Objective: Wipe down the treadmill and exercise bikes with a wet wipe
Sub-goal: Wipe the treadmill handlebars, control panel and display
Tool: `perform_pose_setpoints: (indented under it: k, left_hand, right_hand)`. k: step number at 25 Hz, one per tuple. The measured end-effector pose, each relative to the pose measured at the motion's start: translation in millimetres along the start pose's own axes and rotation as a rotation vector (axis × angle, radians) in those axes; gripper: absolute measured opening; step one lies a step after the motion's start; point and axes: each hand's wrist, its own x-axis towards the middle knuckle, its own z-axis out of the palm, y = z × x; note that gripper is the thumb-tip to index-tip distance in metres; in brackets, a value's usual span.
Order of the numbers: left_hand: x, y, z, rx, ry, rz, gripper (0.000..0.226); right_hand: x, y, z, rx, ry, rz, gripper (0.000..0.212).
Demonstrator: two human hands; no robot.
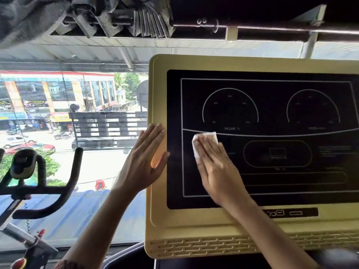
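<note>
Right now the R hand [215,171] lies flat, fingers straight and together, pressing a white wipe [204,137] onto the black panel [272,105] of the treadmill console [194,226]. The wipe sits at approx 9 o'clock on the panel, just under the curved line below the "INCLINE %" dial. Its top and left edges stick out past the fingers; the rest is under the hand. The L hand [144,158] is open too, fingers straight, palm against the console's yellow frame at its 9 o'clock edge, thumb reaching the panel's border. The hands are near each other, not touching.

The console fills the view from approx 1 to 5 o'clock. Its vent slots [194,247] run along the 6 o'clock edge, and a dark strip [289,212] w/ ports sits btwn panel and vents. At 8 o'clock in the view, bike handlebars [38,183] stand beside the console, apart from it. Behind them the window [87,133] shows a street w/ cars and shopfronts. At 11–12 o'clock a grey curtain [116,16] hangs bunched on a rod.
</note>
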Motion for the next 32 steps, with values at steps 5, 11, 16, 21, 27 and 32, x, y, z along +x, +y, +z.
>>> perform_pose_setpoints:
  k: [5, 11, 16, 21, 27, 32]
  left_hand:
    - [2, -1, -4, -0.011, -0.015, 0.003, 0.052]
    - [1, 2, -4, -0.004, -0.008, -0.007, 0.051]
    - [0, 3, -4, -0.017, -0.019, -0.011, 0.052]
    - [-1, 6, -2, -0.039, -0.007, -0.037, 0.051]
    - [-1, 0, -5, -0.025, -0.024, -0.013, 0.052]
    - [-2, 5, -2, -0.024, -0.005, -0.033, 0.051]
  right_hand:
    - [95, 29, -8, -0.051, 0.047, 0.133, 0.049]
    - [22, 4, 6, -0.062, 0.097, 0.164, 0.048]
    - [1, 41, -14, -0.088, 0.089, 0.335, 0.049]
    - [53, 5, 0, 0.055, 0.094, 0.233, 0.05]
    - [6, 13, 1, 0.043, 0.003, -0.076, 0.045]
    - [52, 33, -8, 0.067, 0.103, 0.285, 0.048]
